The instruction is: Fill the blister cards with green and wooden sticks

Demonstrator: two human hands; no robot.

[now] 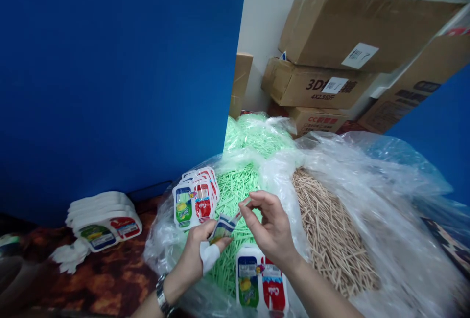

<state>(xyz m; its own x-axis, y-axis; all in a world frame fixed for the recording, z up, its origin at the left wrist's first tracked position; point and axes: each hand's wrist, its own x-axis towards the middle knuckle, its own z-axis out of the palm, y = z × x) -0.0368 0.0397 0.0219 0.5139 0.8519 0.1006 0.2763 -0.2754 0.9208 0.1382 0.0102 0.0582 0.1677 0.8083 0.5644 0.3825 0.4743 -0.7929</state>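
Clear plastic bags [367,171] of green sticks [235,191] and tan sticks [330,239] look full, against one stack of flat packets [103,220] on the table and a fan of them [196,198] on the green heap, so I judge the work mostly ahead. I log the left hand [198,252] closed around a small open packet [223,227], fingertip bandaged. The right hand [268,225] pinches one green stick [245,204] just above it, other fingers loosely curled.

A small printed packet [223,227], apparently open-topped, sits tilted above the loose green sticks [235,195].
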